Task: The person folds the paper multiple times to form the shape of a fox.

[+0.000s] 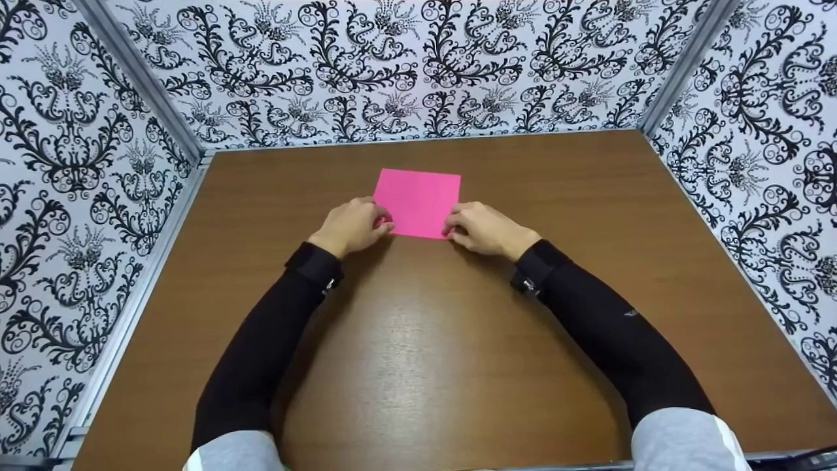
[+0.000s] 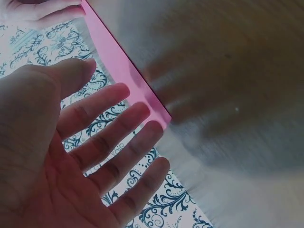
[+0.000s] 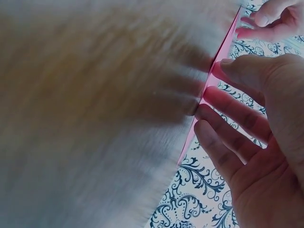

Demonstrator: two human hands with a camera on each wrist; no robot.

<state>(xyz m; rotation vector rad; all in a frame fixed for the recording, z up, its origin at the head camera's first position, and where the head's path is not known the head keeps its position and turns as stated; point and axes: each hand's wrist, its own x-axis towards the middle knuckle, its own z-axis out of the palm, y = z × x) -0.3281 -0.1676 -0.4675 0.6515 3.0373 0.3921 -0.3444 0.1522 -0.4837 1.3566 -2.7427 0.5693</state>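
A square sheet of bright pink paper (image 1: 418,201) lies on the brown table (image 1: 405,314), towards its far side. At the paper's left edge, near the front corner, is my left hand (image 1: 353,224). The left wrist view shows its fingers (image 2: 137,111) spread and nearly straight, several tips at the paper's edge, with the thumb held apart. My right hand (image 1: 487,229) is by the front right corner. In the right wrist view its straight fingertips (image 3: 204,111) touch the paper's edge, and its thumb (image 3: 242,66) lies close to the index finger.
Walls with a black-and-white scroll pattern (image 1: 366,72) enclose the table at the back and both sides. Grey metal rails (image 1: 140,78) run along the corners. Black sleeves (image 1: 261,353) with wrist straps cover both forearms.
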